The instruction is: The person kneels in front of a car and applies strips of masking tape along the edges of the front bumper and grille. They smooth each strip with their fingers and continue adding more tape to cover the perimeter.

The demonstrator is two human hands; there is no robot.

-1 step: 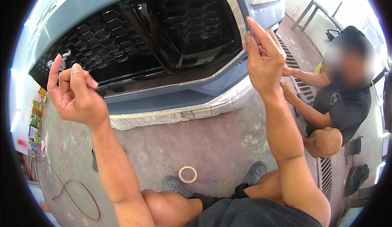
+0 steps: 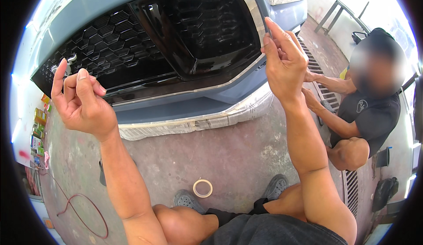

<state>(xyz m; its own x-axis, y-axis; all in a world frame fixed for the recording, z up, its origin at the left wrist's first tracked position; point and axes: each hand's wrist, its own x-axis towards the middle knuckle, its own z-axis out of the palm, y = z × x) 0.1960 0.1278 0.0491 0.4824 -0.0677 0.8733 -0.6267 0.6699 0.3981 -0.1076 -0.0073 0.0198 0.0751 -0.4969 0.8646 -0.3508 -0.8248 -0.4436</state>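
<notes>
Both arms reach up in front of a car's front end. My left hand (image 2: 83,102) is held before the grille's left part, one finger stretched up and the others loosely curled apart, with nothing visible in it. Near the grille's right edge, my right hand (image 2: 286,64) is closed in a pinch, thumb against fingers, on a thin dark sliver that I cannot make out. The glossy black grille (image 2: 211,29) has a hexagon pattern and pale masking tape (image 2: 251,7) along its edge. Below it runs a blue-grey bumper (image 2: 176,110) with masking paper (image 2: 194,125) along its lower edge.
A roll of masking tape (image 2: 202,188) lies on the concrete floor between my feet. Close on the right crouches another person (image 2: 365,113), hands near the bumper corner. A red hose (image 2: 83,196) curls at left, near several cans (image 2: 39,117). Drain grating (image 2: 351,187) runs at right.
My right hand has shifted very slightly up and left. My left hand, the car and the other person look unchanged.
</notes>
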